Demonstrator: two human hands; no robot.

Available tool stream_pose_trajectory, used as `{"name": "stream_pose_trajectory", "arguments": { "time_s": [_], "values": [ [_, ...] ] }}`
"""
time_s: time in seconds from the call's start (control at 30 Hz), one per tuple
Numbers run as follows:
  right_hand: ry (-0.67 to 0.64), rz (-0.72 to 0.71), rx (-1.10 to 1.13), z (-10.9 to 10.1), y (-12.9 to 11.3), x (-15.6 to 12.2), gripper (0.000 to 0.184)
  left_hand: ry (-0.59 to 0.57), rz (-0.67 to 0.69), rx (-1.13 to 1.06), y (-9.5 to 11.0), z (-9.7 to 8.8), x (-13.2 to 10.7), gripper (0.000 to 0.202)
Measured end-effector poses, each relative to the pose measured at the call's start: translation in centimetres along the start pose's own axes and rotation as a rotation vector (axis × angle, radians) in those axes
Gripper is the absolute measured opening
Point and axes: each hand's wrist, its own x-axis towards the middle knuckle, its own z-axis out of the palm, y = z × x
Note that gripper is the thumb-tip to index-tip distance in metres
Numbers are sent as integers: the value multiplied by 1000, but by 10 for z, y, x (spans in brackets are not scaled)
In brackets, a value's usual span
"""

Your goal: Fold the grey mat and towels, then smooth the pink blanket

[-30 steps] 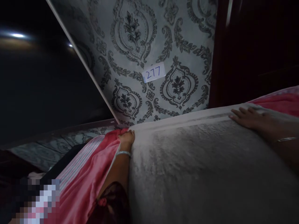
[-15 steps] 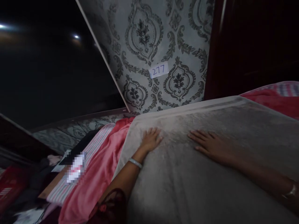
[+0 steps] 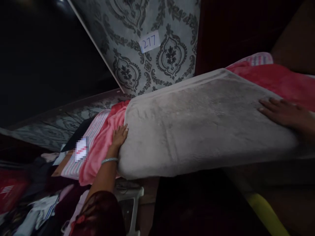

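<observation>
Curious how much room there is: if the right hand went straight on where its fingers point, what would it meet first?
More of the grey blanket the right hand seems to rest on; past its far edge, probably the patterned wall, though depth is unclear.

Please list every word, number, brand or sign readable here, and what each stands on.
"277": handwritten in blue on a white slip on the patterned wall.
Pixelated patch over the striped cloth: unreadable.
White marks on the red item, far left: too blurred to read.
</observation>
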Motion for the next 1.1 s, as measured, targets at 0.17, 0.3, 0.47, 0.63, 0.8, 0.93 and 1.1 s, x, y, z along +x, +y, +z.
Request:
{"name": "stream_pose_trajectory", "arguments": {
  "time_s": [0.17,0.3,0.47,0.63,0.8,0.93,1.1],
  "values": [
    [48,5,-150,16,-65,-35,65,64,22,-26,33,-7,-43,54],
    [-110,-330,-195,87,-204,-94,55,104,284,-23,129,16,-93,51],
    [-112,-493,-306,136,-295,-146,51,178,384,52,191,52,-139,59],
    [90,-247,-401,74,-187,-132,49,300,216,118,92,45,-141,54],
    [296,-57,-429,17,-96,-132,53,449,234,6,2,48,-142,57],
    [348,27,-384,14,-92,-136,55,522,123,-16,5,52,-147,54],
    [257,-80,-327,63,-161,-155,54,477,104,47,86,50,-158,48]
  ]
}}
